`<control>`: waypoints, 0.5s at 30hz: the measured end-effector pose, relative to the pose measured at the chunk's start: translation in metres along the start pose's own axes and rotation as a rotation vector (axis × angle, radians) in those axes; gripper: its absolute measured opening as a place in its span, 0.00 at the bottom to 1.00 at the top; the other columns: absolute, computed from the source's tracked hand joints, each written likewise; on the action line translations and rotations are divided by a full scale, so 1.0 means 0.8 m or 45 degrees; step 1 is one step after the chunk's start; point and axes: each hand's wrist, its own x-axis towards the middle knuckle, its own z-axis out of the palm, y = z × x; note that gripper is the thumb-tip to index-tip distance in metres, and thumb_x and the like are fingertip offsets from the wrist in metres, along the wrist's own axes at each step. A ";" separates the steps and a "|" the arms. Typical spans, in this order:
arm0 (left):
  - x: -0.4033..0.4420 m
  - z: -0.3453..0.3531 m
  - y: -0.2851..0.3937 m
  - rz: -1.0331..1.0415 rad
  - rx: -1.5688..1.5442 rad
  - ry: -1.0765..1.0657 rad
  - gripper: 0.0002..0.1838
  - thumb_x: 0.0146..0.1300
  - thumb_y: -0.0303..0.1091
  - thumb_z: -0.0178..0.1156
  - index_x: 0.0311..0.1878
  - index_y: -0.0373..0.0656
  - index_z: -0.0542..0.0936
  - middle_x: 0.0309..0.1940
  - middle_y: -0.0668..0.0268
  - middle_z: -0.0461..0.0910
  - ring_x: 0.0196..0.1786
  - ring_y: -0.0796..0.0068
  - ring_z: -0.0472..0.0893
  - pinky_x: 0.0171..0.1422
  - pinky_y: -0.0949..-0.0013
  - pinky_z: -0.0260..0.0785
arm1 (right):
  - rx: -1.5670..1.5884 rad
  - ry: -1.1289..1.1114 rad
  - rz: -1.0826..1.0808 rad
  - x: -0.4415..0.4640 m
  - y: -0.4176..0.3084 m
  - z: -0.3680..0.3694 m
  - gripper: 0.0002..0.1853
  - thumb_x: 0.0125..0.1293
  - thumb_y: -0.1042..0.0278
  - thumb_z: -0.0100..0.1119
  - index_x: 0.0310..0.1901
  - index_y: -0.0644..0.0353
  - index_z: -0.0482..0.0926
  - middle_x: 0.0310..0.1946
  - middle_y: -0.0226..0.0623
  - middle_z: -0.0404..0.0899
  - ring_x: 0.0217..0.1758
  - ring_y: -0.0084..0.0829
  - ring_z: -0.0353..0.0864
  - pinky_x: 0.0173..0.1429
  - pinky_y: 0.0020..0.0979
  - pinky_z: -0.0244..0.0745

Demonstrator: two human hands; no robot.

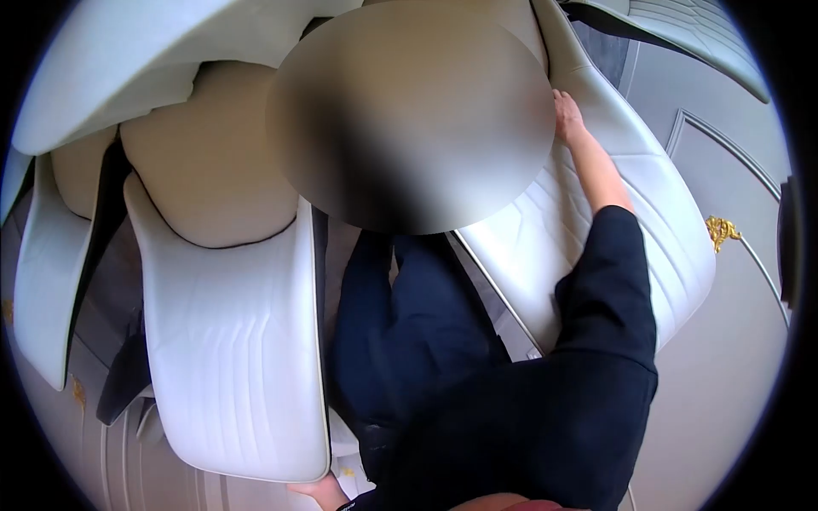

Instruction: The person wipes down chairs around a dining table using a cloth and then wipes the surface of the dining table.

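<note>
On the right, my right hand (568, 117) rests on the inner part of a white quilted leather seat back (626, 183), its fingers stretched out and partly cut off by a large blurred oval. Low in the view, my left hand (322, 492) is at the bottom edge of another white leather seat back (230, 358) with a beige padded panel (213, 162) above it. Its fingertips are hidden by that edge, so its grip is unclear. My dark-clothed legs stand between the two seat backs.
More white and beige seat shells stand at the far left (51, 281) and upper right (682, 25). A large white shell (128, 68) hangs across the upper left. Grey wall panels with gold ornaments (722, 232) are at the right. The blurred oval hides the upper middle.
</note>
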 end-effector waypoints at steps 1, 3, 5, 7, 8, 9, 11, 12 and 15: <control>0.007 -0.005 -0.007 0.089 0.114 -0.108 0.34 0.64 0.57 0.37 0.61 0.38 0.67 0.60 0.58 0.69 0.60 0.57 0.69 0.63 0.57 0.63 | -0.028 -0.077 0.055 -0.007 -0.003 -0.003 0.16 0.64 0.58 0.46 0.49 0.57 0.72 0.48 0.38 0.73 0.51 0.33 0.73 0.48 0.34 0.69; 0.005 0.064 0.011 -0.023 -0.160 0.175 0.34 0.64 0.56 0.37 0.61 0.37 0.67 0.59 0.57 0.70 0.60 0.57 0.69 0.63 0.57 0.63 | 0.150 -0.080 0.161 -0.024 -0.016 0.010 0.19 0.65 0.57 0.44 0.50 0.60 0.71 0.46 0.45 0.74 0.49 0.38 0.74 0.50 0.36 0.70; 0.018 0.080 0.004 -0.121 -0.548 0.337 0.34 0.65 0.56 0.35 0.62 0.36 0.66 0.60 0.55 0.69 0.61 0.56 0.68 0.65 0.58 0.61 | 0.659 -0.336 0.009 -0.054 -0.049 -0.039 0.21 0.65 0.54 0.42 0.49 0.63 0.72 0.45 0.51 0.76 0.46 0.45 0.76 0.52 0.42 0.71; 0.017 0.115 0.002 0.064 -0.587 0.191 0.34 0.65 0.55 0.34 0.62 0.36 0.66 0.61 0.55 0.68 0.62 0.56 0.68 0.66 0.59 0.60 | 0.890 -0.540 -0.120 -0.080 -0.104 -0.085 0.22 0.66 0.54 0.41 0.50 0.63 0.73 0.47 0.51 0.76 0.52 0.46 0.74 0.56 0.43 0.68; 0.013 0.121 0.007 0.219 -0.530 0.105 0.34 0.65 0.55 0.34 0.62 0.36 0.66 0.61 0.54 0.67 0.62 0.57 0.67 0.66 0.59 0.59 | 1.073 -0.494 -0.155 -0.100 -0.135 -0.122 0.21 0.66 0.54 0.41 0.50 0.61 0.73 0.49 0.50 0.76 0.53 0.46 0.74 0.57 0.44 0.67; 0.036 0.111 0.001 0.067 -0.690 0.146 0.35 0.66 0.56 0.33 0.63 0.35 0.65 0.63 0.54 0.65 0.64 0.56 0.65 0.68 0.60 0.57 | 1.172 -0.445 -0.383 -0.105 -0.146 -0.133 0.21 0.65 0.52 0.41 0.51 0.58 0.72 0.48 0.50 0.76 0.52 0.47 0.74 0.56 0.44 0.66; 0.042 0.133 0.003 0.150 -0.655 0.156 0.35 0.66 0.56 0.31 0.63 0.35 0.65 0.63 0.54 0.64 0.64 0.57 0.65 0.69 0.61 0.55 | 1.145 -0.640 -0.411 -0.156 -0.133 -0.229 0.21 0.63 0.53 0.46 0.51 0.56 0.73 0.47 0.48 0.77 0.50 0.44 0.75 0.55 0.41 0.67; 0.038 0.130 0.010 0.120 -0.717 0.084 0.35 0.66 0.55 0.30 0.63 0.34 0.65 0.64 0.54 0.64 0.64 0.57 0.65 0.70 0.62 0.55 | 1.072 -0.683 -0.465 -0.184 -0.119 -0.243 0.21 0.62 0.52 0.48 0.52 0.56 0.73 0.47 0.48 0.77 0.49 0.43 0.75 0.55 0.40 0.67; 0.063 0.124 -0.014 0.283 -0.718 0.064 0.36 0.68 0.55 0.29 0.65 0.33 0.62 0.64 0.54 0.62 0.65 0.61 0.64 0.70 0.62 0.54 | 0.817 -0.402 -0.605 -0.247 0.009 -0.181 0.19 0.62 0.52 0.51 0.48 0.54 0.77 0.39 0.41 0.80 0.40 0.35 0.77 0.47 0.39 0.71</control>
